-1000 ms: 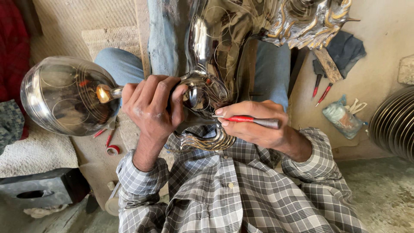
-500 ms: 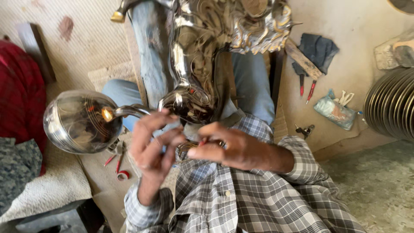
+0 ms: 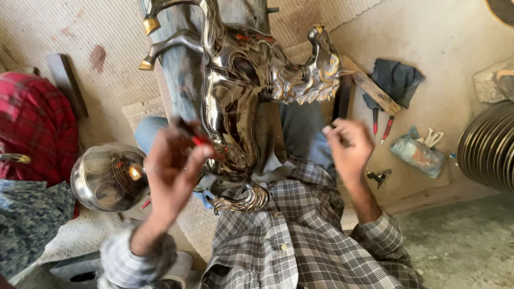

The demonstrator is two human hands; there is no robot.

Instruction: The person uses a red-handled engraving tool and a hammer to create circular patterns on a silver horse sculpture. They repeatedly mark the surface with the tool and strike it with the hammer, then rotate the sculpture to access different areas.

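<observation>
A polished metal horse figure [image 3: 241, 101] with gilt hooves and mane lies across my lap, legs pointing left. My left hand [image 3: 171, 166] is raised in front of its body, just left of it, and grips a red-handled tool [image 3: 199, 140] whose dark tip points up. My right hand [image 3: 348, 147] hovers to the right of the horse, apart from it, fingers loosely curled and holding nothing. A round shiny metal vessel [image 3: 110, 176] rests by my left knee.
Two red-handled tools [image 3: 381, 128], a dark cloth [image 3: 396, 77], a wooden stick [image 3: 369, 85] and a small plastic bag [image 3: 417, 155] lie on the floor at right. Stacked metal discs [image 3: 490, 147] stand at the far right. A red plaid cloth [image 3: 32, 128] lies at left.
Both hands have come off the horse's lower part. The red-handled tool has gone from my right hand to my left. My right hand has moved away to the right.
</observation>
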